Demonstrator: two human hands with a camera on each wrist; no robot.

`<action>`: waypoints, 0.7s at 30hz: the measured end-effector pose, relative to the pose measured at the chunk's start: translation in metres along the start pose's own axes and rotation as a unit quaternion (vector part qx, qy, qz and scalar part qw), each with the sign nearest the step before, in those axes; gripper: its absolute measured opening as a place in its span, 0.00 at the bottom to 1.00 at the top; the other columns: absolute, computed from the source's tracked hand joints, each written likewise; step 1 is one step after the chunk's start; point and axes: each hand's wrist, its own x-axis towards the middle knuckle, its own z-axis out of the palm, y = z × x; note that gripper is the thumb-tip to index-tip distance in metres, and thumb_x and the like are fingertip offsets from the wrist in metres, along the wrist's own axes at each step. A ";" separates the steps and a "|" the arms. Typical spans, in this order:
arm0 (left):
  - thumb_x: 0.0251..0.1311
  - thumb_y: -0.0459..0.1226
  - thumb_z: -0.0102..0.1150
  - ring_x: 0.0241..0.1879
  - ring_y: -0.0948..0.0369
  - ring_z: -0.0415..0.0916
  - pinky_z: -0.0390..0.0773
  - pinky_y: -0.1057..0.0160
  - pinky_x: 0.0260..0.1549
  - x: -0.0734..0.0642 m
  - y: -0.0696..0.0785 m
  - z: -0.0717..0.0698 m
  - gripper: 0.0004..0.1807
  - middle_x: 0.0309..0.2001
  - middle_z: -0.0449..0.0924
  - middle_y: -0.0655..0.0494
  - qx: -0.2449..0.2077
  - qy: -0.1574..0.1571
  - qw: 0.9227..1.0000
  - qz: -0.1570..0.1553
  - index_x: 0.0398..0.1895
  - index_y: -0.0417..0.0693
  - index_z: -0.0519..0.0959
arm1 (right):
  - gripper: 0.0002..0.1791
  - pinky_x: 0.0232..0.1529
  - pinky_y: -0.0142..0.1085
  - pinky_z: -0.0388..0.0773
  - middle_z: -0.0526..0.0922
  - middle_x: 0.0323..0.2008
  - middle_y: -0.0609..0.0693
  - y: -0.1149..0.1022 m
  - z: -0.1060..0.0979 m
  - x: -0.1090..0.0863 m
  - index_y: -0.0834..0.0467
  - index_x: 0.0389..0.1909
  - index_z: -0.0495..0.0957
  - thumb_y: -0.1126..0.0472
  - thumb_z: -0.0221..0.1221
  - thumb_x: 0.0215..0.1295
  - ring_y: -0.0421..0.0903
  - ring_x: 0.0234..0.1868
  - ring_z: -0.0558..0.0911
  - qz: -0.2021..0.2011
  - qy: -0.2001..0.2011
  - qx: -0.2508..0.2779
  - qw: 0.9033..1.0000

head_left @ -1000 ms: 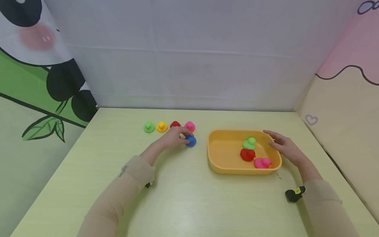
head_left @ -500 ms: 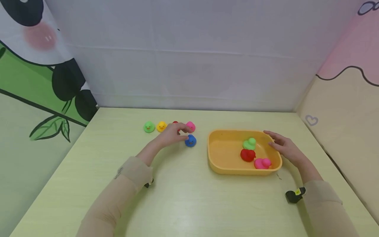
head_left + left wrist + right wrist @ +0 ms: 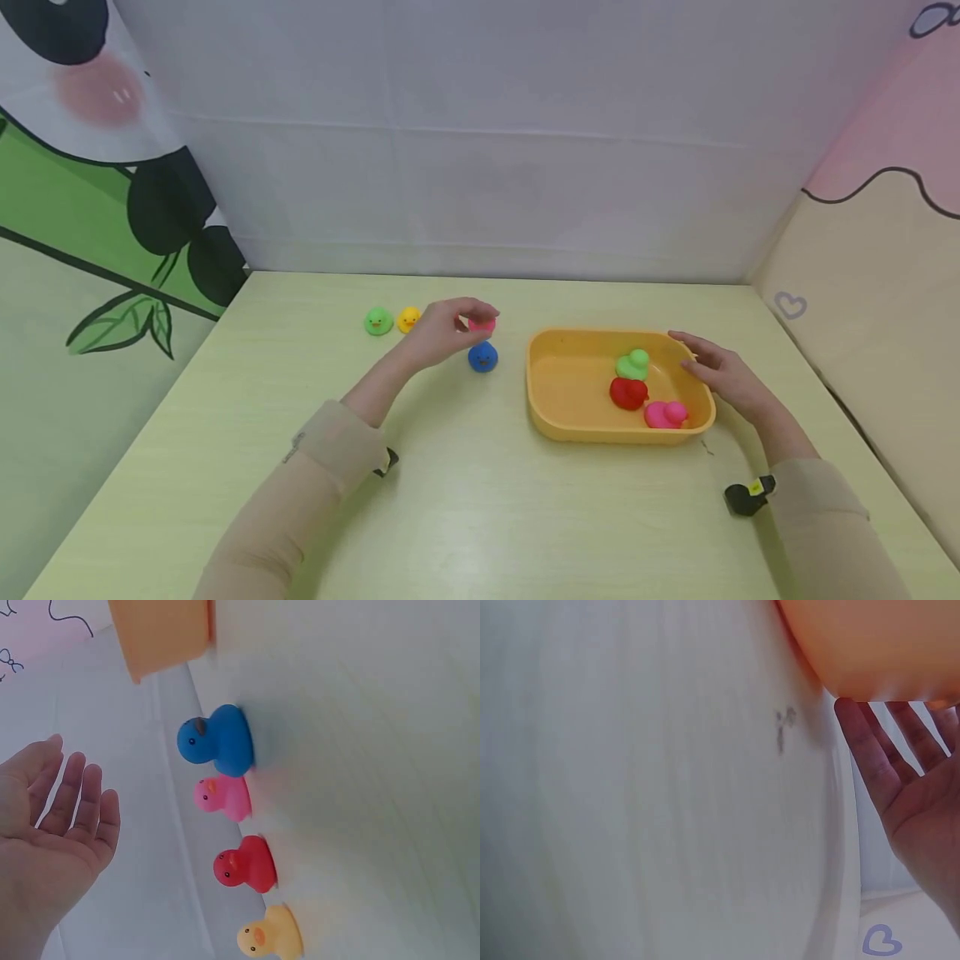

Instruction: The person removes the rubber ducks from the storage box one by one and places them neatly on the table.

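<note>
My left hand (image 3: 448,332) hovers above the table with nothing in its loosely bent fingers, partly covering a pink rubber duck (image 3: 483,324) in the head view. Just beneath the hand stands a blue rubber duck (image 3: 483,357). The left wrist view shows a red rubber duck (image 3: 251,864) beside the pink one; the hand hides it from the head camera. Farther left sit a yellow duck (image 3: 408,319) and a green duck (image 3: 378,321). My right hand (image 3: 723,371) rests against the right end of a yellow-orange tray (image 3: 570,434), its fairly straight fingers touching the outside in the right wrist view.
Inside the tray lie a light green duck (image 3: 632,364), a red duck (image 3: 628,393) and a pink duck (image 3: 664,414). A white cloth backdrop (image 3: 480,200) rises behind the table (image 3: 480,517), with printed panels on both sides.
My left hand has drawn its fingers off the blue duck and risen slightly back over the pink duck. The blue duck stays in place. My right hand and the tray hold still.
</note>
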 end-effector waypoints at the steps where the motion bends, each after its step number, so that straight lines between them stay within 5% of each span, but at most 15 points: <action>1: 0.59 0.36 0.62 0.43 0.60 0.75 0.78 0.63 0.43 0.000 0.003 0.001 0.15 0.44 0.82 0.53 -0.002 0.003 1.000 0.002 0.50 0.47 0.79 | 0.29 0.49 0.35 0.78 0.58 0.69 0.61 0.000 0.000 0.000 0.48 0.71 0.57 0.49 0.48 0.71 0.57 0.62 0.67 0.000 0.000 -0.001 1.000; 12: 0.58 0.39 0.63 0.45 0.64 0.77 0.77 0.64 0.47 -0.001 0.035 0.009 0.16 0.45 0.82 0.59 -0.078 0.006 0.997 -0.006 0.50 0.52 0.79 | 0.30 0.54 0.45 0.75 0.57 0.70 0.60 -0.003 0.001 0.000 0.49 0.71 0.56 0.49 0.48 0.71 0.62 0.65 0.63 0.003 -0.005 0.001 1.000; 21: 0.59 0.39 0.62 0.44 0.64 0.77 0.78 0.64 0.44 0.004 0.045 0.028 0.15 0.44 0.82 0.57 -0.133 0.018 0.991 -0.013 0.49 0.48 0.80 | 0.30 0.54 0.53 0.73 0.57 0.71 0.60 -0.007 0.001 -0.002 0.48 0.72 0.56 0.48 0.48 0.71 0.62 0.65 0.64 0.008 -0.005 0.001 1.000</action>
